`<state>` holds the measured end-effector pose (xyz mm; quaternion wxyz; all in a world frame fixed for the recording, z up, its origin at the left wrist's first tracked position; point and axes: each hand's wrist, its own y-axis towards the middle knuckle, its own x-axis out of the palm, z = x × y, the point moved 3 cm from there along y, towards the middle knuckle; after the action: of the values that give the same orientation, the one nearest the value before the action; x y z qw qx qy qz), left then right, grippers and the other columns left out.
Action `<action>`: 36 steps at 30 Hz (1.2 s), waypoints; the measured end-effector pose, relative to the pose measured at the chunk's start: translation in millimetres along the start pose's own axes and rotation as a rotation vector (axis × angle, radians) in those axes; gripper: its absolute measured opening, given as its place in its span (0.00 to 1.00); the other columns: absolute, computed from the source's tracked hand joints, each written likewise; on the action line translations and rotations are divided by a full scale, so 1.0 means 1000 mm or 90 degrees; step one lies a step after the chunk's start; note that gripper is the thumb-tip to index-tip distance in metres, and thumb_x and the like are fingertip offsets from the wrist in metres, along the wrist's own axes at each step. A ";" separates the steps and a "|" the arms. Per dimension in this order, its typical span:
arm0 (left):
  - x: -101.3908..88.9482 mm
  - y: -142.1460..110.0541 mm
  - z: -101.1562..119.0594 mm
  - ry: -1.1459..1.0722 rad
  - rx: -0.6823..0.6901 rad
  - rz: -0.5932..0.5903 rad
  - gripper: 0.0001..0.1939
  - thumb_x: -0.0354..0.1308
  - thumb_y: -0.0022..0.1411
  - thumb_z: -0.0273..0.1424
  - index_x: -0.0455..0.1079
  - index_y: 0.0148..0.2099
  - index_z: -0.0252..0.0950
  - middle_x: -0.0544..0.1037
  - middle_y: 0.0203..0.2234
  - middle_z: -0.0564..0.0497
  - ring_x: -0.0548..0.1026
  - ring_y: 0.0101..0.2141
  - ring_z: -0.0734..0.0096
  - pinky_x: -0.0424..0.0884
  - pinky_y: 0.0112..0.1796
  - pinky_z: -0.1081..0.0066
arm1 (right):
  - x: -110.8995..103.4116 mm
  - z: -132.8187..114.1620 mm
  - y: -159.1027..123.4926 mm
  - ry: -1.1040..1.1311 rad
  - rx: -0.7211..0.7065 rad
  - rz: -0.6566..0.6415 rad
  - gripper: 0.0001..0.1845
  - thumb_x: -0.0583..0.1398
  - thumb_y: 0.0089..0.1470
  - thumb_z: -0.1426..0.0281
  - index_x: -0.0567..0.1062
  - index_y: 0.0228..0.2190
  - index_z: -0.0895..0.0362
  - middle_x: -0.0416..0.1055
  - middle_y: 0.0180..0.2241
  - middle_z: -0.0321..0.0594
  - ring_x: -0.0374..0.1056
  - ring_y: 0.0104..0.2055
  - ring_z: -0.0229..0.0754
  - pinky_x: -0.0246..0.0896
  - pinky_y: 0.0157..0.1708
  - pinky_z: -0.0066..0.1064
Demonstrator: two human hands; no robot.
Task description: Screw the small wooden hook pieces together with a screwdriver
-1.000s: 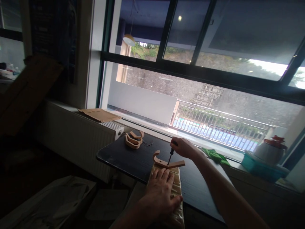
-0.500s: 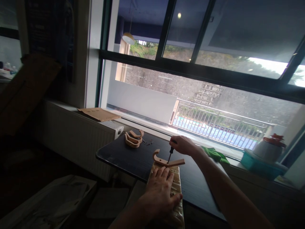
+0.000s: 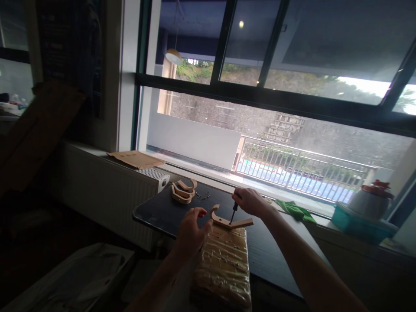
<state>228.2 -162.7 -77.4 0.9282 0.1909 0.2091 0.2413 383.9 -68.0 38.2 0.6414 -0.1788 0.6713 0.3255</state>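
Note:
My right hand is closed round the handle of a screwdriver, which points down. Its tip meets a curved wooden hook near the middle of the straight part. The hook lies on the far end of a long block wrapped in shiny tape. To the left of the block, my left hand is raised with thumb and fingers apart and nothing between them, its thumb close to the hook's curled end. More wooden hooks rest on the dark table, with several small screws beside them.
A brown envelope lies on the sill by a white radiator. Along the window are a green cloth and a teal tub. A large brown board leans at the left, above a pale box on the floor.
My left hand has lifted off the taped block and moved left and up to beside the hook. My right hand keeps the screwdriver on the hook, nearly unmoved.

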 end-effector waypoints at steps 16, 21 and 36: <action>0.055 0.024 -0.046 -0.341 -0.143 -0.145 0.44 0.65 0.47 0.28 0.49 0.63 0.29 0.75 0.42 0.41 0.75 0.37 0.65 0.70 0.40 0.69 | -0.003 -0.006 -0.003 -0.035 0.000 0.010 0.14 0.53 0.61 0.62 0.72 0.38 0.60 0.72 0.33 0.37 0.69 0.34 0.38 0.66 0.37 0.36; 0.051 0.021 -0.049 -0.327 -0.144 -0.136 0.41 0.62 0.49 0.28 0.49 0.63 0.28 0.75 0.44 0.40 0.75 0.37 0.63 0.70 0.40 0.66 | -0.004 -0.009 -0.003 -0.041 0.006 0.001 0.14 0.54 0.60 0.62 0.72 0.40 0.59 0.72 0.35 0.38 0.69 0.34 0.38 0.67 0.36 0.36; 0.022 0.011 -0.028 -0.082 -0.003 -0.026 0.34 0.55 0.54 0.30 0.52 0.61 0.28 0.71 0.50 0.36 0.67 0.53 0.51 0.60 0.52 0.51 | -0.007 -0.003 0.002 -0.049 0.037 -0.039 0.14 0.55 0.60 0.62 0.71 0.42 0.59 0.71 0.39 0.40 0.69 0.37 0.39 0.67 0.38 0.37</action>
<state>227.7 -135.0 -102.5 0.9449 0.1997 0.1523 0.2100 381.1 -70.0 44.8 0.6813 -0.1678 0.6497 0.2926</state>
